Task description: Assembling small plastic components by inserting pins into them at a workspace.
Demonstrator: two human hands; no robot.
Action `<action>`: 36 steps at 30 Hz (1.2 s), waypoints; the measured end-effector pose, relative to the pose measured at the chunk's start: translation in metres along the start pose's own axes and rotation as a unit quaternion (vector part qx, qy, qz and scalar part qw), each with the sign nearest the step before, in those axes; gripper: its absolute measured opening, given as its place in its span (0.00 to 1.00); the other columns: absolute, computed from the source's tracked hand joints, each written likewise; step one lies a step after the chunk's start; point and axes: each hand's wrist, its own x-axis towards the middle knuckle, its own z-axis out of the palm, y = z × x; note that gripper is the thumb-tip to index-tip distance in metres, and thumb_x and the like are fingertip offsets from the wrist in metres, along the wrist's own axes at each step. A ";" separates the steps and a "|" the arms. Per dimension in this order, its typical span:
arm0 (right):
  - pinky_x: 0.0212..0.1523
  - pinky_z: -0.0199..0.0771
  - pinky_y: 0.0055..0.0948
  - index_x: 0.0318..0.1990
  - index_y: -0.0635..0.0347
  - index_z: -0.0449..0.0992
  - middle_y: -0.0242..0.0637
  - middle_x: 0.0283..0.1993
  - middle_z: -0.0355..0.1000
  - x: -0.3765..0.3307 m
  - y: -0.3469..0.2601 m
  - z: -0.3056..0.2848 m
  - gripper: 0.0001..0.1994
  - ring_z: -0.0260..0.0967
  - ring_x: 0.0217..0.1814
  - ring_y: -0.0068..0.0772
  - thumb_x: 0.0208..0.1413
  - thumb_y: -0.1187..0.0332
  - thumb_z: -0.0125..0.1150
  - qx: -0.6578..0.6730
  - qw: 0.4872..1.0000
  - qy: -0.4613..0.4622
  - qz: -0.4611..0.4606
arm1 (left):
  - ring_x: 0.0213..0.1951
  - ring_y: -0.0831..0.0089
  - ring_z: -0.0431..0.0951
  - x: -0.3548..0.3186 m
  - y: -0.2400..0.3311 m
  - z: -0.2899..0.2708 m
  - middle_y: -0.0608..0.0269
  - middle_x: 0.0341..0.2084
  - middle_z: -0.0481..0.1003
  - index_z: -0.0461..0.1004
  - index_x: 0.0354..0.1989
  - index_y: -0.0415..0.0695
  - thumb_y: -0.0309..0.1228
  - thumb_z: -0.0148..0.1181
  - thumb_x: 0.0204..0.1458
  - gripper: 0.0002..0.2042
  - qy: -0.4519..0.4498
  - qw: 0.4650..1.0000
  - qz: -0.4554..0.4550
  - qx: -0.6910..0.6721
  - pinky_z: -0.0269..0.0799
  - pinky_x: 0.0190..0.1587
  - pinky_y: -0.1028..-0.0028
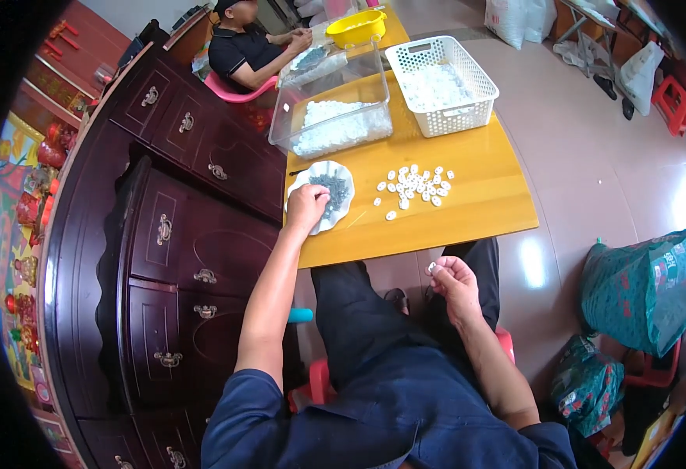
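My left hand reaches into a white scalloped dish filled with small dark grey pieces. Its fingertips are pinched together among the pieces; what they hold, if anything, is too small to make out. Just off the table's near edge, my right hand pinches a small white plastic piece between thumb and fingers. To the right of the dish, several similar white oval pieces with dark spots lie loosely scattered on the yellow wooden table.
Behind the dish stands a clear plastic bin of white pieces, with a white perforated basket to its right. A person works at the far end beside a yellow basin. Dark cabinets line the left; teal bags stand right.
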 end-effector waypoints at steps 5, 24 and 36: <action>0.34 0.69 0.15 0.41 0.57 0.76 0.29 0.35 0.78 -0.002 -0.001 0.001 0.03 0.71 0.31 0.15 0.62 0.74 0.62 -0.005 1.000 -0.008 -0.002 | 0.36 0.51 0.83 0.001 0.001 -0.001 0.50 0.30 0.82 0.83 0.34 0.43 0.28 0.64 0.51 0.05 0.025 0.999 0.019 0.043 0.78 0.41 0.60; 0.34 0.73 0.16 0.43 0.56 0.75 0.30 0.36 0.78 0.001 0.003 -0.001 0.04 0.73 0.31 0.16 0.62 0.73 0.62 -0.007 1.000 -0.010 -0.001 | 0.35 0.50 0.80 0.028 0.135 0.042 0.49 0.30 0.79 0.77 0.34 0.38 0.26 0.61 0.55 0.04 -0.065 0.979 0.174 -0.086 0.75 0.39 0.59; 0.33 0.70 0.15 0.42 0.57 0.76 0.29 0.36 0.79 -0.004 -0.003 -0.002 0.04 0.71 0.31 0.15 0.62 0.72 0.64 0.024 1.000 -0.006 -0.003 | 0.39 0.50 0.80 0.038 0.134 0.090 0.50 0.34 0.79 0.78 0.36 0.42 0.28 0.60 0.56 0.04 -0.148 0.973 0.174 0.028 0.77 0.43 0.54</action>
